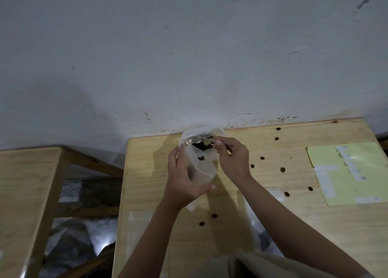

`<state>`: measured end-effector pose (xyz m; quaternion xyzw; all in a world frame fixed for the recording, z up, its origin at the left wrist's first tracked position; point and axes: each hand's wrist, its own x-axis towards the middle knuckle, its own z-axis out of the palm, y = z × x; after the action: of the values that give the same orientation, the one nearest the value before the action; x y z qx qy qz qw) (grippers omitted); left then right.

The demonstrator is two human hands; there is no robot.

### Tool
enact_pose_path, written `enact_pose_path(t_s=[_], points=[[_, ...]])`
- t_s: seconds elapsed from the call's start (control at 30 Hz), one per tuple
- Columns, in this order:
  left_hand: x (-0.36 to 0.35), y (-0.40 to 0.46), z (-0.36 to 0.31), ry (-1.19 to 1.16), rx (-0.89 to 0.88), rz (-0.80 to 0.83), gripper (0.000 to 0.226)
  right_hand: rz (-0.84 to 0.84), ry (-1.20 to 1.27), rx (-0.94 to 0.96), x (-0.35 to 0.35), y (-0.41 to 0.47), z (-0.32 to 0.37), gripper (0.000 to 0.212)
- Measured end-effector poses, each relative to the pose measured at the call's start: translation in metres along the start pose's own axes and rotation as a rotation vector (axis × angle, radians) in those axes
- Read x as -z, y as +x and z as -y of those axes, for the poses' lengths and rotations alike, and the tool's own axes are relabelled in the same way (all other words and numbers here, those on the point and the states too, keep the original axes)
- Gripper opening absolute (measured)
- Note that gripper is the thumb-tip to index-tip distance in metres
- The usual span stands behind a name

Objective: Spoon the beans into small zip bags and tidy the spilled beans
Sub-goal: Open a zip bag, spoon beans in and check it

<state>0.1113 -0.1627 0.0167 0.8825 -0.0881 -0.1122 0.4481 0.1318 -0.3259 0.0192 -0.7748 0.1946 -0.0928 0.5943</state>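
Note:
My left hand [184, 179] grips a small clear zip bag [202, 168], held upright above the wooden table [294, 225] near its far edge. Dark beans show inside the bag's open mouth. My right hand [231, 158] pinches the handle of a metal spoon [195, 140], whose bowl sits over the bag's mouth. Several dark beans [282, 169] lie scattered on the table, to the right of the bag and in front of it.
A pale yellow sheet [346, 172] with white tape strips lies at the table's right. Clear plastic bags [262, 235] lie near the front edge by my right forearm. A second wooden table [25, 193] stands to the left across a gap. A grey wall runs behind.

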Motion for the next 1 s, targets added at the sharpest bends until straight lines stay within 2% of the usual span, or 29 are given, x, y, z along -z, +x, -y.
enact_pose_path(t_s=[0.07, 0.17, 0.27, 0.37, 0.47, 0.6, 0.8, 1.0], points=[[0.001, -0.001, 0.000, -0.021, -0.026, -0.011, 0.132, -0.018, 0.036, -0.083, -0.007, 0.000, -0.006, 0.014], [0.003, -0.002, 0.000, -0.009, -0.062, -0.025, 0.129, -0.057, 0.118, -0.253, -0.011, -0.003, -0.013, 0.020], [0.003, -0.003, 0.000, 0.014, -0.099, -0.035, 0.128, -0.113, 0.229, -0.375, -0.009, -0.005, -0.017, 0.014], [0.004, -0.003, 0.002, 0.018, -0.088, -0.032, 0.130, -0.167, 0.378, -0.559, -0.008, -0.001, -0.015, 0.015], [0.003, -0.002, 0.004, 0.006, -0.045, -0.032, 0.132, -0.191, 0.461, -0.644, -0.005, 0.003, -0.010, 0.017], [0.004, -0.001, 0.005, -0.019, -0.004, -0.044, 0.134, -0.179, 0.482, -0.622, 0.008, 0.006, -0.005, 0.019], [0.002, -0.001, 0.004, -0.007, 0.010, -0.057, 0.133, -0.163, 0.375, -0.464, 0.037, 0.010, 0.006, 0.018], [-0.001, -0.005, 0.004, 0.057, 0.017, -0.088, 0.133, -0.110, 0.379, -0.337, 0.063, 0.004, 0.033, 0.021]])
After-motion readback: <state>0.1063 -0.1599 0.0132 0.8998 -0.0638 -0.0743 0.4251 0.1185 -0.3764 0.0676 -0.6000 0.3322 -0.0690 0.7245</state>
